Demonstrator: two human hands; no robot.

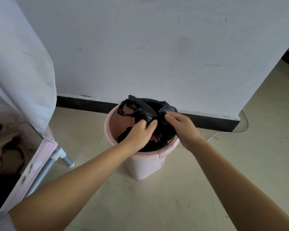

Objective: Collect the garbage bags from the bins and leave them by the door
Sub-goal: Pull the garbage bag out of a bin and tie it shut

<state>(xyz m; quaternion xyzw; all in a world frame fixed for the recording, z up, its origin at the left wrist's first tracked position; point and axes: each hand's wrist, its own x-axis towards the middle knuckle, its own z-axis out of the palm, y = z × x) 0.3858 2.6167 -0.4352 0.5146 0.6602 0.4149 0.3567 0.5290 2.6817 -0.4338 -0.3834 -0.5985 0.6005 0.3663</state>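
While the black garbage bag (157,124) is sitting inside the pink bin (140,162), my left hand (140,132) and right hand (182,125) are pinching its gathered top; next I judge knotting, then lifting.

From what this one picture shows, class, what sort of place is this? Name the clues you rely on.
Probably a room in a home, perhaps a bedroom. A small pink bin with a black garbage bag stands against a scuffed white wall, and a fabric-covered wardrobe holding clothes stands at the left.
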